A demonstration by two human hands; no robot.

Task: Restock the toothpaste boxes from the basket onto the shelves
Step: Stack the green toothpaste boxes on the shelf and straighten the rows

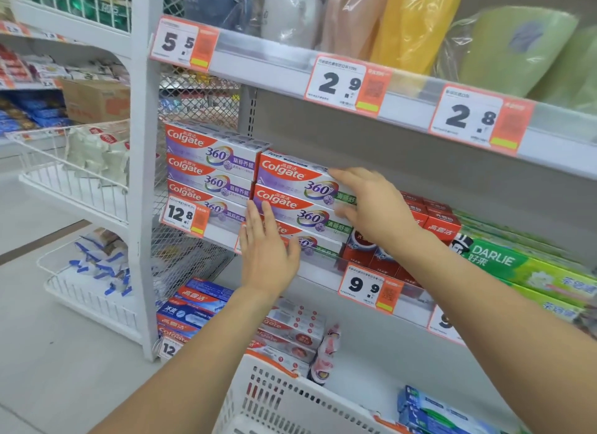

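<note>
Basket (274, 398) nearest, below; left hand (268, 252) flat against stacked boxes (300, 204), right hand (371, 204) loosely curled on their end. Light, stiff, crushable; grip long sides.

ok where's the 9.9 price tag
In the head view, the 9.9 price tag hangs on the middle shelf edge, right of centre, below the red toothpaste boxes.

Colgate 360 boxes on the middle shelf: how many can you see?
6: three stacked at the left, three stacked beside them, the lowest partly behind the left hand. More may sit behind.
</note>
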